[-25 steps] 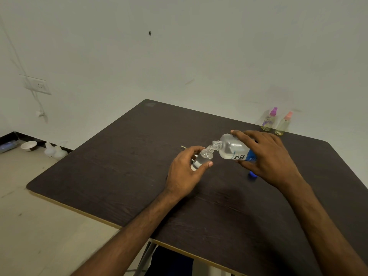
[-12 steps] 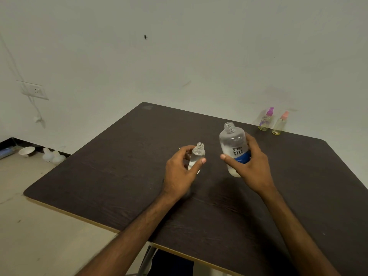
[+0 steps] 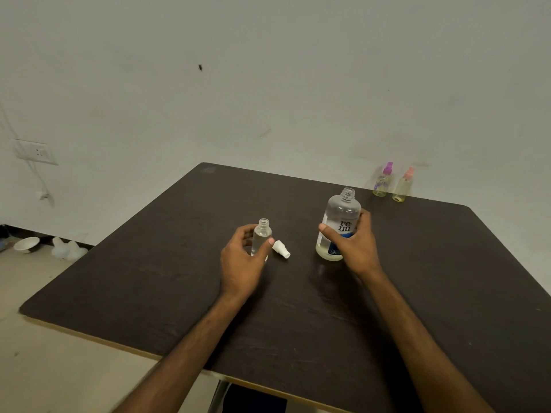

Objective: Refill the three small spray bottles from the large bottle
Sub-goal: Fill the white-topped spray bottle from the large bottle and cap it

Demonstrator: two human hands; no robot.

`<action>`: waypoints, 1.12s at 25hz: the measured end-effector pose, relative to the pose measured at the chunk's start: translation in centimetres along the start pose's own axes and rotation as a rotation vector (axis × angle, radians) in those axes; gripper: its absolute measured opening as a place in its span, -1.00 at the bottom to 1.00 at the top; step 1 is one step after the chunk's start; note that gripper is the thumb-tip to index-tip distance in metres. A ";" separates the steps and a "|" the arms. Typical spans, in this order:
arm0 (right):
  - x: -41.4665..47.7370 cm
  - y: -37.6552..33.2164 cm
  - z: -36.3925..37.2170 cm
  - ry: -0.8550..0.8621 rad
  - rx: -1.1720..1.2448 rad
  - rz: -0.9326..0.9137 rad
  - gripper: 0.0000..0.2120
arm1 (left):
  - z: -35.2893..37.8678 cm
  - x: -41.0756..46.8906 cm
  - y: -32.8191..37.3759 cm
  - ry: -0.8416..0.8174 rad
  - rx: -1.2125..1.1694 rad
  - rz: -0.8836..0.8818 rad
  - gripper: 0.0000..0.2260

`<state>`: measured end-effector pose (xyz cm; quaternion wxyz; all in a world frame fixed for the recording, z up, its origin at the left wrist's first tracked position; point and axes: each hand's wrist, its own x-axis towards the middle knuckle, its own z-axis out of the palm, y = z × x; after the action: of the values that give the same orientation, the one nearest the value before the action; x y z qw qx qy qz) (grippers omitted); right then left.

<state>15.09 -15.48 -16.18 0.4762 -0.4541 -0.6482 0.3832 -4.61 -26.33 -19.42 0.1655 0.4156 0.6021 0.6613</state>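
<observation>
A small clear spray bottle (image 3: 261,235) stands upright and uncapped on the dark table (image 3: 167,263), and my left hand (image 3: 243,260) grips it between thumb and fingers. Its white spray cap (image 3: 281,249) lies on its side just to the right of it. My right hand (image 3: 356,247) holds the large clear bottle (image 3: 338,222), labelled "renu", upright on the table with its neck open. Two more small spray bottles stand capped at the far right edge, one with a purple top (image 3: 382,180) and one with a pink top (image 3: 403,186).
The table's near edge runs across the bottom, with floor to the left. On the floor by the wall lie a white bowl (image 3: 26,243) and some pale plastic items (image 3: 67,249). A wall socket (image 3: 35,152) with a cable is at the left.
My right hand tipped the large bottle back from pouring to upright and set it on the table. My left hand brought the small bottle down upright, and the white cap came into sight.
</observation>
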 end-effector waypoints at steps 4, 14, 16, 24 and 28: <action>-0.2 0.0 0.5 -0.006 -0.041 -0.015 -0.22 | 0.1 0.3 -0.4 -0.018 -0.019 -0.023 -0.72; -1.8 -0.5 0.8 -0.009 -0.080 -0.006 -0.11 | 0.4 0.2 -0.9 -0.077 -0.022 -0.011 -0.66; -2.9 -1.4 0.7 0.107 -0.032 -0.060 -0.08 | 0.4 0.1 -0.9 -0.084 -0.021 -0.004 -0.65; -6.7 -3.5 5.9 -0.009 -0.501 -0.506 -0.86 | 0.3 -0.1 -0.9 -0.068 0.006 0.008 -0.63; -5.1 -1.4 8.3 -0.173 -0.683 -0.310 -0.83 | 0.2 -0.3 -0.6 -0.068 0.036 0.003 -0.65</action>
<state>7.42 -21.25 -18.38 0.2935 -0.4492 -0.8372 0.1055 -4.50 -26.28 -20.07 0.1774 0.4419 0.6072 0.6361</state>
